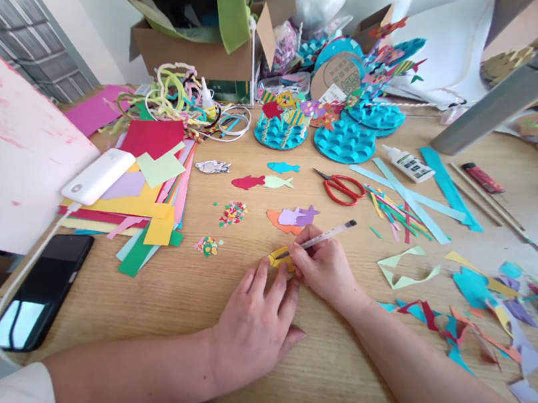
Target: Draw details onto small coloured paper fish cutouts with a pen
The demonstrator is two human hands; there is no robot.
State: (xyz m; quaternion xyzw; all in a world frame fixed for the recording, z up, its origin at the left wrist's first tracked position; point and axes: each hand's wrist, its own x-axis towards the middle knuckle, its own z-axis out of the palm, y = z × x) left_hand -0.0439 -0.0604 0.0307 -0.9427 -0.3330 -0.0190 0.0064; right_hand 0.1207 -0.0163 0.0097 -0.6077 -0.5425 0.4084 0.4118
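Left hand (pixel 254 325) pressed flat, fingertips pinning a small yellow paper cutout (pixel 280 258) to the wooden table (pixel 172 297). Right hand (pixel 322 267) pinched around a thin pen (pixel 327 236), tip at the cutout. Likely to smear or skid should the paper slip under the fingers. Farther off: two confetti piles (pixel 233 213), four loose paper fish (pixel 266 180), one pair of red scissors (pixel 342 187), one glue bottle (pixel 408 164).
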